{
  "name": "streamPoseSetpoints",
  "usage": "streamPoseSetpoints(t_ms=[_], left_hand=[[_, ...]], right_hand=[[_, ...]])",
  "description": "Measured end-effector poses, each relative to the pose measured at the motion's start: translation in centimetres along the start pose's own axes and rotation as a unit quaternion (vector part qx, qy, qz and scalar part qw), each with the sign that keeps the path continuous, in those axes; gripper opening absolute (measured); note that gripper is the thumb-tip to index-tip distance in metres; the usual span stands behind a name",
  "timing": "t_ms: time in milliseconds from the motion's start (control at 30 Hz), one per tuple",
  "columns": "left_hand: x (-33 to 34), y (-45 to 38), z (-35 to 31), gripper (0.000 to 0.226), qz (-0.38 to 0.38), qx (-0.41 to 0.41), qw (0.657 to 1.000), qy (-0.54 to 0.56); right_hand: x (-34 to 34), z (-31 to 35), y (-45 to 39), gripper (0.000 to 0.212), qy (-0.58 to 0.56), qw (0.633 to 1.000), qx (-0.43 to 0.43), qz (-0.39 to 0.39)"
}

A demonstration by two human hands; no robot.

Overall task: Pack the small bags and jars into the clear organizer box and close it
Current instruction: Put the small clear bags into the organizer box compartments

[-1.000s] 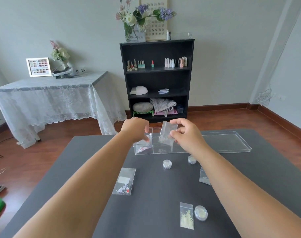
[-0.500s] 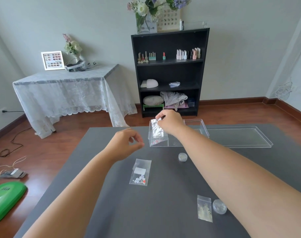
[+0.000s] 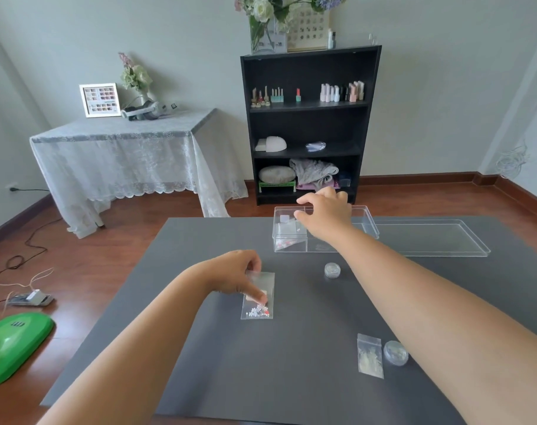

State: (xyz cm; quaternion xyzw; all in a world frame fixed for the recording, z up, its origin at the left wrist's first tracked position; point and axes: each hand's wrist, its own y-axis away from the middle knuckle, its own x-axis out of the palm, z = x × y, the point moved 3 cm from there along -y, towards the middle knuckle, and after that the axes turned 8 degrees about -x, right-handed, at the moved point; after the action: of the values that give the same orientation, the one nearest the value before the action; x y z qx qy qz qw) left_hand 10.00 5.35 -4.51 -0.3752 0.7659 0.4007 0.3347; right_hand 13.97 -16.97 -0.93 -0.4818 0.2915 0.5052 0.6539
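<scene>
Left hand point(image 3: 233, 273) pinches bead bag point(image 3: 259, 297); right hand point(image 3: 324, 213) over organizer box point(image 3: 291, 243).

A home nail-art room: a black bookshelf point(image 3: 310, 124) at upper centre holds rows of nail polish bottles point(image 3: 342, 92) and a white nail lamp point(image 3: 272, 144); a framed colour chart point(image 3: 100, 100) stands on a lace-covered table point(image 3: 120, 154), upper left, over wooden floor point(image 3: 77, 271).

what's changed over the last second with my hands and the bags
The right hand dropped its bag into the organizer box and hovers above. The left hand came back and pinched the bead bag. The lid and near jar stayed put.
</scene>
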Motion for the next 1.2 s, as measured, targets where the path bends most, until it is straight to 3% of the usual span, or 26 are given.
streamPoseSetpoints(t_ms=[133,400,600,833,933,1033,1200], left_hand=[[-0.9,-0.1,-0.9,0.044,-0.025,0.030,0.999,0.036],[-6.1,-2.5,-4.5,0.050,-0.175,0.097,0.965,0.172],[-7.5,-6.1,-7.1,0.022,-0.235,0.097,0.961,0.106],[-4.7,-8.6,-6.9,0.031,-0.202,0.035,0.976,0.076],[-3.9,-8.8,-6.3,0.035,-0.197,-0.003,0.980,-0.003],[-3.6,-8.7,-6.2,0.037,-0.221,-0.005,0.973,-0.072],[-3.7,-8.5,-6.2,0.042,-0.286,-0.005,0.954,-0.094]], right_hand=[[-1.2,-1.8,1.0,0.025,-0.018,0.999,0.005,-0.028],[-2.9,-4.8,2.8,0.023,-0.011,1.000,0.025,-0.008],[-2.6,-5.5,4.0,0.025,-0.029,0.999,-0.008,0.022],[-1.8,-5.7,4.4,0.024,-0.053,0.998,-0.007,0.015],[-1.7,-5.7,4.5,0.024,-0.059,0.998,-0.005,0.014],[-1.6,-5.7,4.6,0.024,-0.066,0.998,-0.001,0.013],[-1.5,-5.5,4.7,0.025,-0.070,0.997,0.008,0.013]])
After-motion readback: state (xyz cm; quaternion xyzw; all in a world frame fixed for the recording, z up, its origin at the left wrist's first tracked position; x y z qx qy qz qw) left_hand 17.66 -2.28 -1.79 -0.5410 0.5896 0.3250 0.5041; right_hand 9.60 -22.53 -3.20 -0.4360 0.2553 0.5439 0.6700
